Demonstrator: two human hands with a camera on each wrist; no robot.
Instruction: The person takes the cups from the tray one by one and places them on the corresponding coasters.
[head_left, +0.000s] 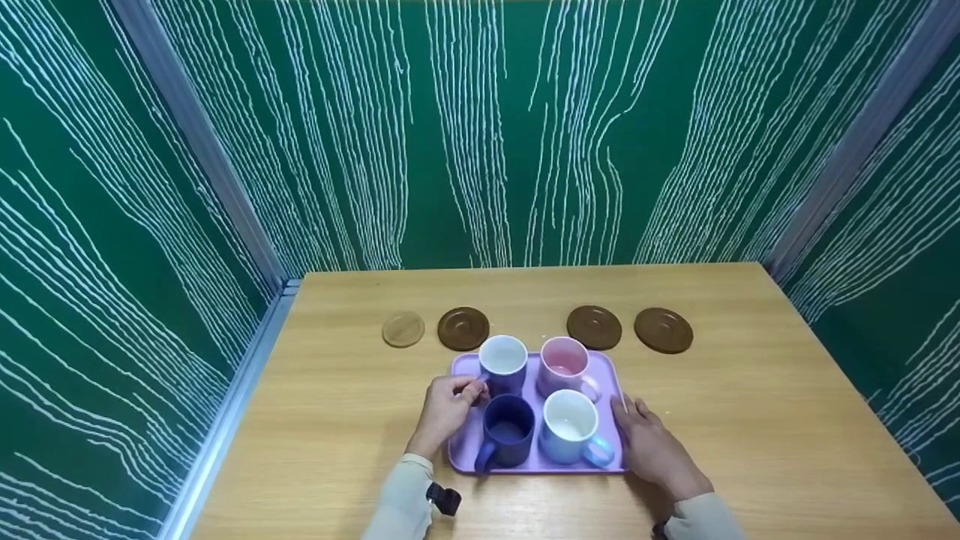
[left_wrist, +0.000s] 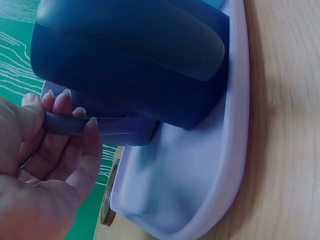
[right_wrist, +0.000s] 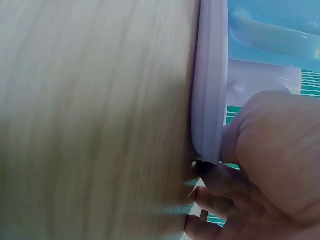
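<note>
A lilac tray [head_left: 469,450] holds a purple mug [head_left: 504,375] with a white inside, a pink mug [head_left: 564,371], a dark blue mug [head_left: 508,439] and a light blue mug [head_left: 570,431]. My left hand [head_left: 448,409] pinches the purple mug's handle [left_wrist: 107,125] between thumb and fingers, and the mug stands at the tray's back left. At the tray's right edge, my right hand [head_left: 656,450] grips the rim, the thumb over it and the other fingers outside. The dark blue mug hides part of the purple mug in the left wrist view.
Behind the tray lie a pale round coaster [head_left: 403,330] and three brown round coasters, one left [head_left: 463,328], one at centre right [head_left: 594,327] and one farther right [head_left: 664,330]. Green panels with white lines [head_left: 465,135] enclose the wooden table [head_left: 322,420].
</note>
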